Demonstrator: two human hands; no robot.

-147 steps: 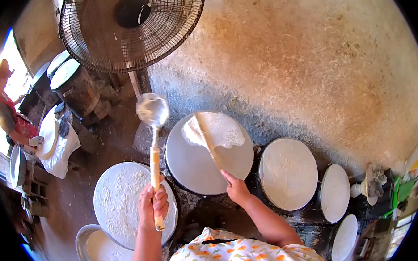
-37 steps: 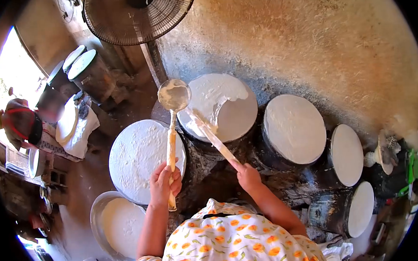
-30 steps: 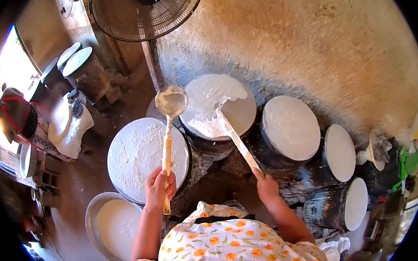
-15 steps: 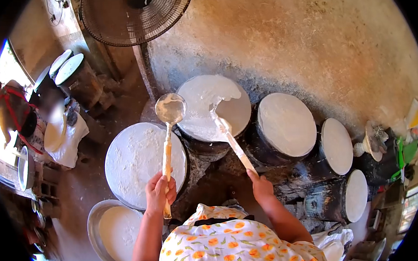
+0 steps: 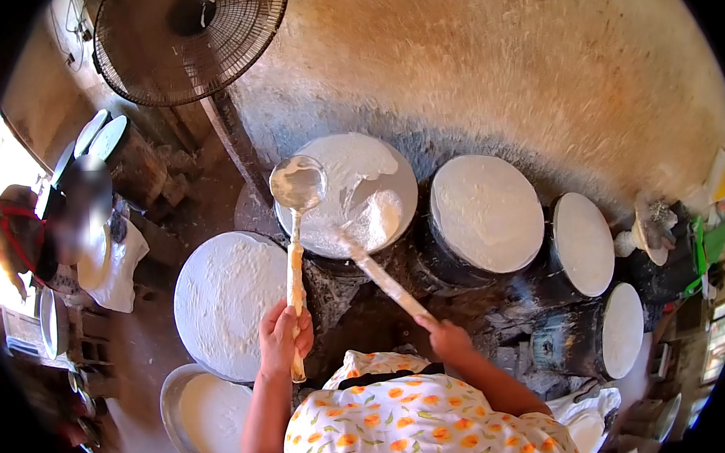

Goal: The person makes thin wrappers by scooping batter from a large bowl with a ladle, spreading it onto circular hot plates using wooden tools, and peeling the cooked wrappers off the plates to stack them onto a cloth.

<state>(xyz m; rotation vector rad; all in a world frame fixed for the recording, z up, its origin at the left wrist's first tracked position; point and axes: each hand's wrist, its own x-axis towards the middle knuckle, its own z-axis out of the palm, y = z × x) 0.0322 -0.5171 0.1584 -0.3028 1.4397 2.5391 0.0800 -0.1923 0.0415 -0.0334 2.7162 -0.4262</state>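
Left grip point(image 5: 286, 333) clasping round-bowled metal ladle point(image 5: 299, 185), right grip point(image 5: 451, 341) clutching pale wooden paddle point(image 5: 388, 284), tip over white-smeared round griddle point(image 5: 400, 185).

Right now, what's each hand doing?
Left hand: closed around the handle of a ladle.
Right hand: closed on the end of a flat stick.
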